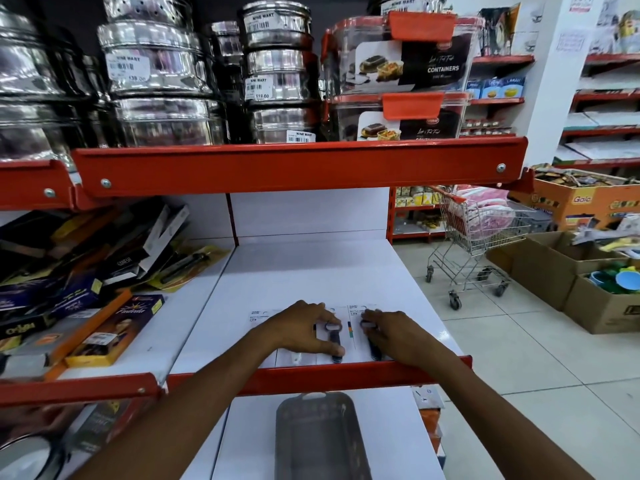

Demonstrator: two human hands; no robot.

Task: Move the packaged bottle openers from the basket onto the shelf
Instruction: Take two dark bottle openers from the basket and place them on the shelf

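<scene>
Three packaged bottle openers lie side by side near the front edge of the white shelf [311, 271]. My left hand [304, 329] rests flat over the left package [259, 315] and the middle package [335, 341], fingers pressing on them. My right hand [388, 332] lies on the right package [358, 311], covering most of its dark opener. The grey basket [318, 438] sits on the lower shelf beneath my arms; I see nothing inside it.
Boxed goods [114, 327] pile on the shelf section to the left. Steel containers [156, 64] and plastic food containers [398, 57] fill the shelf above. A shopping trolley [478, 237] and cardboard boxes [571, 282] stand in the aisle on the right.
</scene>
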